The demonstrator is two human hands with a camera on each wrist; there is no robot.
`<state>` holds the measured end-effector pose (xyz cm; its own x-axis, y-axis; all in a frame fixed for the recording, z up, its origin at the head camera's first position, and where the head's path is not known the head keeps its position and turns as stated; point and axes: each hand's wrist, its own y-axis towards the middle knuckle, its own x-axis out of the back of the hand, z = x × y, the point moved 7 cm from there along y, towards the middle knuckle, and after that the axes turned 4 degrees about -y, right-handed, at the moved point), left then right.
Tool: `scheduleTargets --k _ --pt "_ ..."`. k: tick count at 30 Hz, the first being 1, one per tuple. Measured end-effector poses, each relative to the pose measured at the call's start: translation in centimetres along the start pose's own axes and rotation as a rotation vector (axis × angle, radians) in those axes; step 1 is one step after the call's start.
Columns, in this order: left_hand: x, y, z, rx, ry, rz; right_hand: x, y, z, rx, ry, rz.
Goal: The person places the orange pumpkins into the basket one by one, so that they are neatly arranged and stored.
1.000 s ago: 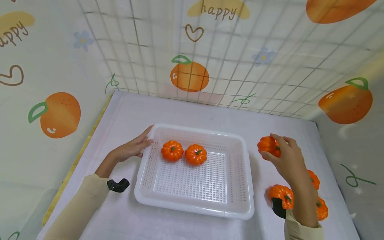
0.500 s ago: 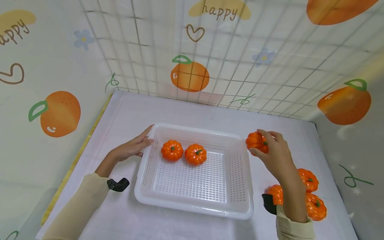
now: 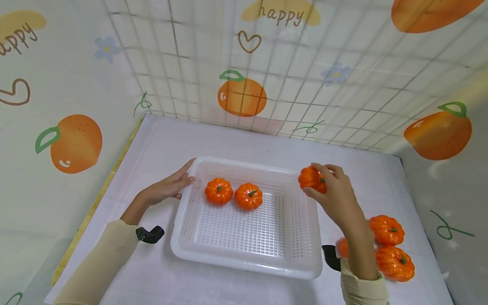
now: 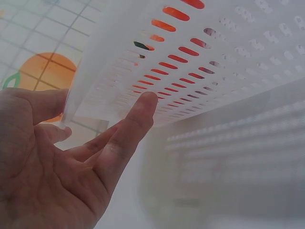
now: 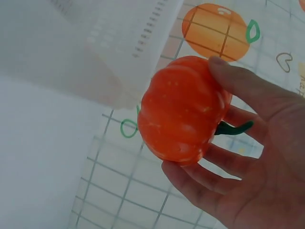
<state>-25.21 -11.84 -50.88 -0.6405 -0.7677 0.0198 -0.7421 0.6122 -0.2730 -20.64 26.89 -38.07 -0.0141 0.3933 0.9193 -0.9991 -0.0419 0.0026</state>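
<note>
Head view: holding a small pumpkin above the right rim of the white basket.
Gripping that pumpkin in the right hand, fingers and thumb curled round it, stem lying against the fingers; resting the left hand with straight fingers against the basket's left wall, holding nothing. Showing two pumpkins inside the basket between the hands, and more loose pumpkins lying on the table behind the right hand, beside its wrist.
</note>
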Motion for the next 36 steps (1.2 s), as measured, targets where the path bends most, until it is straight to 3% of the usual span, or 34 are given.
scheduleTargets --k 18,36 --pt "0.1 0.1 0.2 -0.005 0.004 0.0 -1.9 0.7 2.2 0.061 0.022 0.033" --pt "0.3 0.1 0.2 -0.014 0.0 0.007 -5.8 1.1 3.8 0.128 0.008 0.112"
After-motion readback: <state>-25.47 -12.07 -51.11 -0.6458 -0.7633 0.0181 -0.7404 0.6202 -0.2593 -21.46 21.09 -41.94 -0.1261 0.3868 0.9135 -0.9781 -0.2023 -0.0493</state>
